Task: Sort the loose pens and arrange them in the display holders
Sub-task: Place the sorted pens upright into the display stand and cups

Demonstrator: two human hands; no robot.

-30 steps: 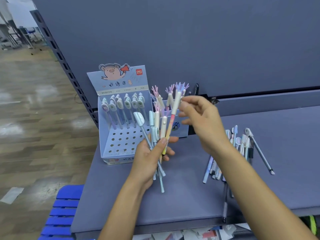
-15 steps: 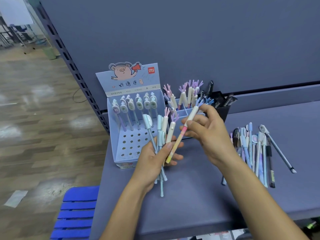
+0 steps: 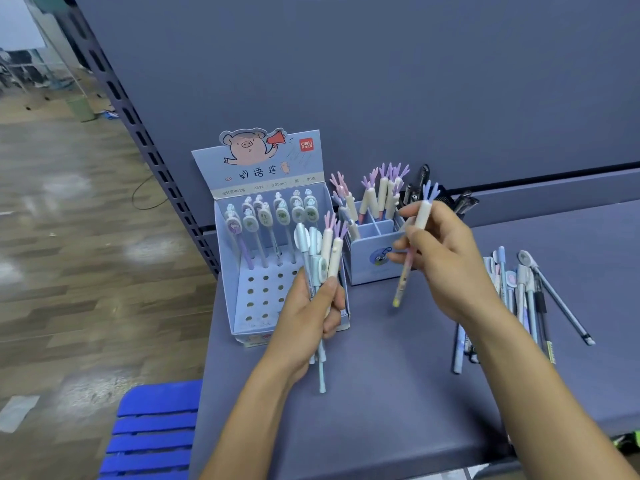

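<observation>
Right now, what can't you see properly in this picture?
Head view:
- Loose pens: partly behind the right forearm.
- Pen bunch: left hand's fingers cover it; count unclear.
- Antler pen: middle hidden inside the right hand.
- Black pens: bases hidden behind the right hand.
- Pig display box print: too blurry to read.

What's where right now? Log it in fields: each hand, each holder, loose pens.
left hand: grips a bundle of mixed pens, upright, before the pig box
right hand: pinches one antler pen, tip down, before the small box
pig box: badge-topped pens in back rows; front holes open
small box: antler pens stand in it
loose pens: piled on the table, right of the right hand
</observation>
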